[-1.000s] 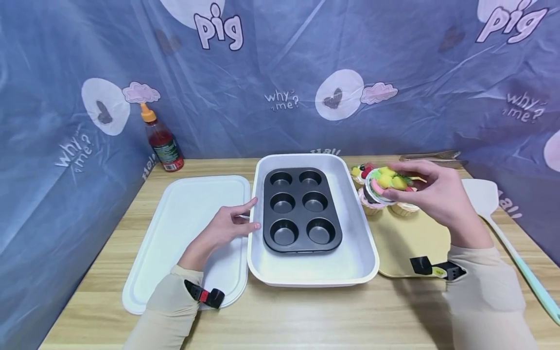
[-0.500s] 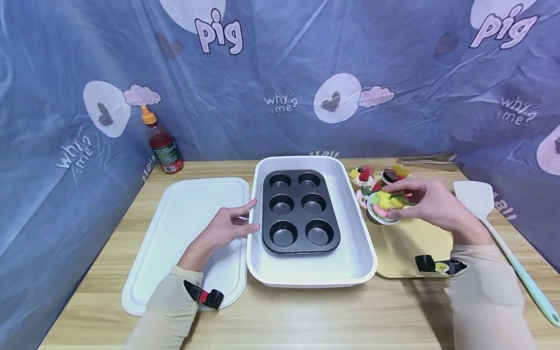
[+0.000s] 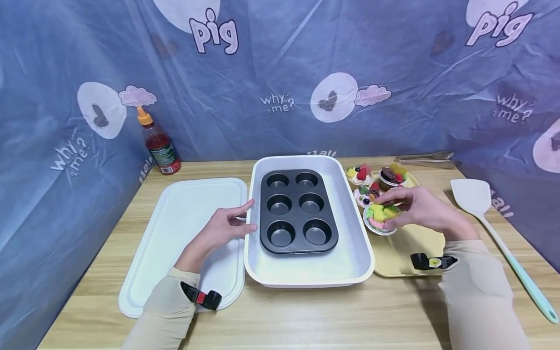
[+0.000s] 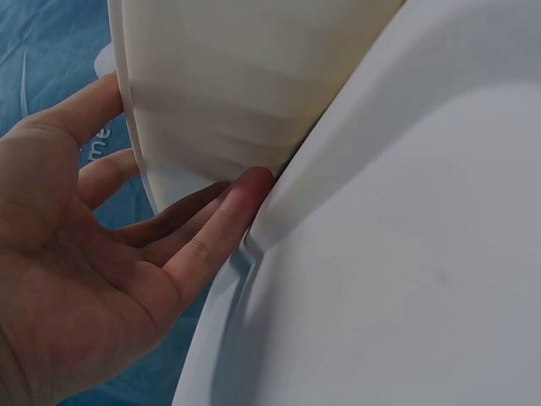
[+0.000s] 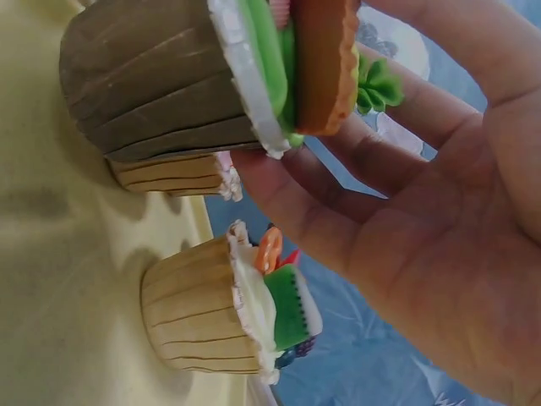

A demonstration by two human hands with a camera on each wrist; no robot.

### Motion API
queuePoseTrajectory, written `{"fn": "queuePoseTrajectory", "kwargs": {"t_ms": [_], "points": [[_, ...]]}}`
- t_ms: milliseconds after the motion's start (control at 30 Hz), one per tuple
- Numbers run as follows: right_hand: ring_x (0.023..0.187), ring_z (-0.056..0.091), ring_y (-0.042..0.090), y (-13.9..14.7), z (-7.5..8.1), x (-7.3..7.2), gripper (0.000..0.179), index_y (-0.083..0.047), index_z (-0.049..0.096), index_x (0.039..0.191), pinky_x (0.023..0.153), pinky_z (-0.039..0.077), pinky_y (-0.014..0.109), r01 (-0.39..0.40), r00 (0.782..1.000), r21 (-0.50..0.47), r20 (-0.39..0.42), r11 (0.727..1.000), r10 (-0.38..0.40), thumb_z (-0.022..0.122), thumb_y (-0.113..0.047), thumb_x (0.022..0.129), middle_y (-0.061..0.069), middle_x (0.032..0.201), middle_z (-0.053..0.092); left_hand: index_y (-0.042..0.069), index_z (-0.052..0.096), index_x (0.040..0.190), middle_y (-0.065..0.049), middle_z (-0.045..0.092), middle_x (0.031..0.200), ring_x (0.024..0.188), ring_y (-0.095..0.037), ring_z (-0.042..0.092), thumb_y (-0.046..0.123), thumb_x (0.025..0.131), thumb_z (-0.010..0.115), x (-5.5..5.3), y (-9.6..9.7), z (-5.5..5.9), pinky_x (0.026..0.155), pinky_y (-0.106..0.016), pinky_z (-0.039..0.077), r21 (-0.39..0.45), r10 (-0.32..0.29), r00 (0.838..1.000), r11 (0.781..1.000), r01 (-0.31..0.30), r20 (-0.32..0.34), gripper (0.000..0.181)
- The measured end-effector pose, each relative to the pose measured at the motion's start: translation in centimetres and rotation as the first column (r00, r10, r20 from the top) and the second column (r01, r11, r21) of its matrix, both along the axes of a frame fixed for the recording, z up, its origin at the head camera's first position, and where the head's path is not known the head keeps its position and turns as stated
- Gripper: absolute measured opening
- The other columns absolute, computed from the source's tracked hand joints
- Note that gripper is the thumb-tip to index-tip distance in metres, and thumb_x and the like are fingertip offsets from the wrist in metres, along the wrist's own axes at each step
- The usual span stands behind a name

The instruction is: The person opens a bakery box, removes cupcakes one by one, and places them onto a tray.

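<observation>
My right hand (image 3: 413,211) grips by its upper rim a toy cupcake (image 3: 379,221) topped with yellow and green fruit pieces, low over the yellow tray (image 3: 411,250). Its wrapper, in the right wrist view, is dark brown, with the fingertips (image 5: 262,173) at the pale edge. Several other toy cupcakes stand close behind it, among them a chocolate one (image 3: 391,179). At the white deep pan (image 3: 280,270), my left hand (image 3: 220,231) touches the left side with extended fingers. Inside that pan lies a black muffin tin (image 3: 295,214) with bare cups.
A white lid-like board (image 3: 188,214) lies left of the pan. Behind it stands a red sauce bottle (image 3: 161,148). Metal tongs (image 3: 428,159) lie at the back right, and a white turner (image 3: 472,197) with a mint handle runs along the right edge.
My right hand has carried the fruit-topped cupcake down and slightly toward me, uncovering the cupcakes behind it. The left hand has stayed at the pan's side.
</observation>
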State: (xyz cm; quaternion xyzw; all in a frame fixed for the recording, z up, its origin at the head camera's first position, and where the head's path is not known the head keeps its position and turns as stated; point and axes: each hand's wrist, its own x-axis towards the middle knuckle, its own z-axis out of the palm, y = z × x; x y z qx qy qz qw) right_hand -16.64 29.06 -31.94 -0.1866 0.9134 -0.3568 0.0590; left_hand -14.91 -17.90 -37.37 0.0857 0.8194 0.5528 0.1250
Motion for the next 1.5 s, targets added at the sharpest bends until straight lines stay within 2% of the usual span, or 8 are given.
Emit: {"fn": "queuePoseTrajectory", "kwargs": {"t_ms": [167, 433, 767, 900, 1233, 1500], "points": [[0.093, 0.062, 0.002, 0.05, -0.4, -0.27, 0.054, -0.013, 0.076, 0.114, 0.077, 0.05, 0.018, -0.017, 0.999, -0.033, 0.04, 0.999, 0.018, 0.096, -0.017, 0.064, -0.008, 0.11, 0.073, 0.017, 0.045, 0.151, -0.026, 0.062, 0.134, 0.105, -0.027, 0.072, 0.017, 0.09, 0.077, -0.03, -0.11, 0.07, 0.083, -0.033, 0.058, -0.005, 0.001, 1.0, 1.0, -0.001, 0.001, 0.068], [0.102, 0.061, 0.001, 0.28, -0.77, -0.45, 0.056, -0.012, 0.076, 0.116, 0.084, 0.049, 0.018, -0.034, 0.995, -0.005, 0.092, 0.999, 0.034, 0.096, -0.017, 0.064, 0.01, 0.123, 0.068, 0.016, 0.046, 0.15, -0.026, 0.062, 0.133, 0.102, -0.026, 0.073, 0.016, 0.09, 0.077, -0.02, -0.11, -0.01, 0.081, -0.031, 0.058, 0.004, 0.002, 1.0, 1.0, -0.002, -0.007, 0.068], [0.104, 0.062, 0.0, 0.35, -1.0, -0.54, 0.056, -0.013, 0.075, 0.117, 0.088, 0.048, 0.016, -0.055, 0.989, -0.003, 0.134, 0.998, 0.055, 0.095, -0.018, 0.065, 0.01, 0.122, 0.069, 0.014, 0.045, 0.15, -0.028, 0.062, 0.133, 0.101, -0.026, 0.073, 0.015, 0.09, 0.077, -0.13, -0.04, -0.3, 0.082, -0.033, 0.058, 0.024, -0.006, 1.0, 1.0, 0.006, -0.005, 0.068], [0.103, 0.061, -0.001, 0.25, -0.99, -0.56, 0.056, -0.013, 0.075, 0.117, 0.087, 0.048, 0.017, -0.056, 0.991, 0.01, 0.125, 0.998, 0.055, 0.095, -0.019, 0.065, 0.01, 0.124, 0.069, 0.011, 0.044, 0.151, -0.029, 0.062, 0.133, 0.1, -0.026, 0.074, 0.014, 0.09, 0.076, -0.17, -0.06, -0.42, 0.08, -0.032, 0.059, 0.04, -0.015, 1.0, 0.999, 0.015, -0.012, 0.068], [0.1, 0.062, 0.0, 0.15, -0.86, -0.57, 0.059, -0.01, 0.073, 0.12, 0.085, 0.049, 0.018, -0.066, 0.988, 0.013, 0.137, 0.998, 0.063, 0.095, -0.019, 0.066, 0.011, 0.123, 0.07, 0.012, 0.045, 0.151, -0.028, 0.061, 0.134, 0.099, -0.025, 0.074, 0.015, 0.09, 0.077, -0.08, -0.13, -0.46, 0.078, -0.03, 0.058, 0.044, -0.019, 1.0, 0.999, 0.019, -0.015, 0.069], [0.103, 0.062, -0.002, 0.07, -0.66, -0.53, 0.06, -0.01, 0.072, 0.123, 0.084, 0.051, 0.018, -0.053, 0.986, 0.012, 0.157, 0.999, 0.05, 0.094, -0.02, 0.068, 0.015, 0.128, 0.067, 0.011, 0.044, 0.151, -0.029, 0.061, 0.134, 0.098, -0.024, 0.074, 0.014, 0.09, 0.076, -0.1, -0.14, -0.41, 0.078, -0.031, 0.059, 0.055, -0.026, 1.0, 0.998, 0.027, -0.012, 0.069]]}}
